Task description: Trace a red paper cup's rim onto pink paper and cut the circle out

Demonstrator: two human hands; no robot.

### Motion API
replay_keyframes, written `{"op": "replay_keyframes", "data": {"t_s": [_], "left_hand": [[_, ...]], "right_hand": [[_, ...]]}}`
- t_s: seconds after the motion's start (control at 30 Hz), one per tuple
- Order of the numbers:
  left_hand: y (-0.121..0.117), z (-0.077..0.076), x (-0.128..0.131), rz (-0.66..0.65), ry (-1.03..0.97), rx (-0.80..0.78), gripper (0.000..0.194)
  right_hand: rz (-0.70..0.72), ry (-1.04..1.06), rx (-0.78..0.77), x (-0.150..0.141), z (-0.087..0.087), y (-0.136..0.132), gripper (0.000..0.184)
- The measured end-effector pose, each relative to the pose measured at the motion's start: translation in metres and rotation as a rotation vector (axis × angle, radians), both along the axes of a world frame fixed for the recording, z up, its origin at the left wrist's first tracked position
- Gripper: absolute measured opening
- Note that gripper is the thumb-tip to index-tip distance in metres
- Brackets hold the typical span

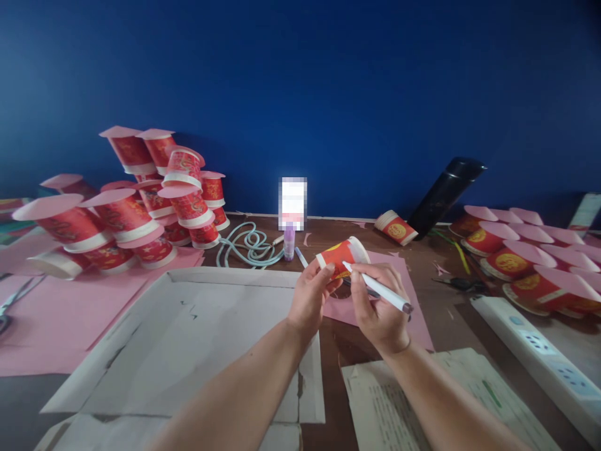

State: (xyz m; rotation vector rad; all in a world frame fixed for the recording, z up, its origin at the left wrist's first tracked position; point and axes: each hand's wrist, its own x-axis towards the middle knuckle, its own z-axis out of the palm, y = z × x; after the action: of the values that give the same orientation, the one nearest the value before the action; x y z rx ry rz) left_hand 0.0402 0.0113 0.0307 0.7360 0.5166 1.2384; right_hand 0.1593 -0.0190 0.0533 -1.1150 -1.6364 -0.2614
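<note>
My left hand is closed round a red paper cup with a yellow emblem, held tilted on its side above the table. My right hand grips a white pen, and the pen's tip touches the cup near its white rim. Both hands hover over a pink paper sheet lying on the brown table.
A pile of red cups with pink paper lids stands at the left, more lidded cups at the right. A flat white cardboard lies in front. A glue stick, coiled cable, black bottle, power strip and printed papers surround the hands.
</note>
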Motion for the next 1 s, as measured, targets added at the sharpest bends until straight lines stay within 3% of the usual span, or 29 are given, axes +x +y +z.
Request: {"op": "replay_keyframes", "data": {"t_s": [1.0], "left_hand": [[0.0007, -0.0014, 0.0004, 0.012, -0.004, -0.017, 0.030]], "right_hand": [[-0.030, 0.006, 0.000, -0.0010, 0.0007, 0.0000, 0.013]]}}
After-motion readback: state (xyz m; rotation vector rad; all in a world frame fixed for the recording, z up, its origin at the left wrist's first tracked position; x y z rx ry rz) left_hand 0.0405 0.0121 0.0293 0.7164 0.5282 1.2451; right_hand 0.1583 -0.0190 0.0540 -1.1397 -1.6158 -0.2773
